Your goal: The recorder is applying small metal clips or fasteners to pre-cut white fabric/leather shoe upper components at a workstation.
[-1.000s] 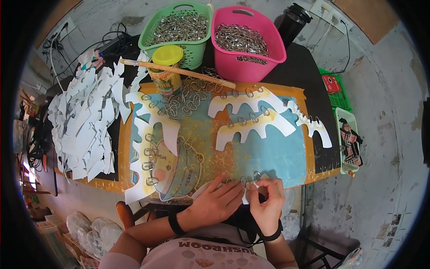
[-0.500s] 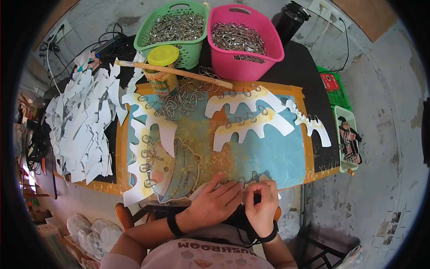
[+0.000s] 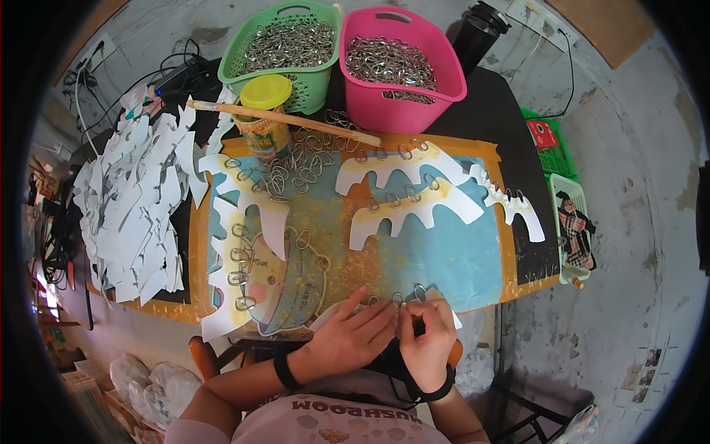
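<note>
At the table's near edge, a white cut paper piece (image 3: 323,320) lies mostly hidden under my hands. My left hand (image 3: 347,334) rests over it with fingers stretched and thumb raised. Beside it, my right hand (image 3: 429,342) is closed in a pinch, its fingertips at the paper's edge against the left fingertips. Metal rings stand along this piece, one ring (image 3: 399,297) right above the fingertips and another ring (image 3: 420,291) farther right. More scalloped paper pieces with rings and yellowish smears lie beyond: one piece (image 3: 410,211) at centre right, another piece (image 3: 235,288) at left.
A heap of white paper cutouts (image 3: 133,214) covers the table's left side. Behind stand a green basket (image 3: 314,85) and a pink basket (image 3: 407,111) full of metal rings. A brush (image 3: 310,124) lies by a yellow-lidded tub (image 3: 266,137), near loose rings (image 3: 310,159).
My right fingertips have shifted slightly left and up toward the left fingertips. My left hand keeps its place. The whole view has moved a little.
</note>
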Demonstrator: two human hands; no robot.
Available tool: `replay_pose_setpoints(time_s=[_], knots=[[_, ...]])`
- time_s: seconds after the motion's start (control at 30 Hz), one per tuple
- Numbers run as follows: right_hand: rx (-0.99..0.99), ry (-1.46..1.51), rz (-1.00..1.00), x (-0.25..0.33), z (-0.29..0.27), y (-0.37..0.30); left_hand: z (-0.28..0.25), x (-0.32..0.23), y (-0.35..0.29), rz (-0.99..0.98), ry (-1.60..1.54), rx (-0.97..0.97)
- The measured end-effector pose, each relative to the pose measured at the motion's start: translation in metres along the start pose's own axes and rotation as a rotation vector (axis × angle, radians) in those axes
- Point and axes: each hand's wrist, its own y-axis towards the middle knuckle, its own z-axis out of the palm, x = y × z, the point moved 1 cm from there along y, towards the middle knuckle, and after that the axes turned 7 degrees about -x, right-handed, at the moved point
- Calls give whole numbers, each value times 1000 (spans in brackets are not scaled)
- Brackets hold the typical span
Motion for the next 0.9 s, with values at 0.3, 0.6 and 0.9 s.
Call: replay_pose_setpoints(time_s=[0.3,0.6,0.9], knots=[[8,57,128,0,1,0,-1,0,1,-27,-9,31],[36,-84,-11,-7,-5,3,-4,-1,5,-52,-34,19],[148,-39,140,-6,-14,23,1,-6,6,-73,26,77]])
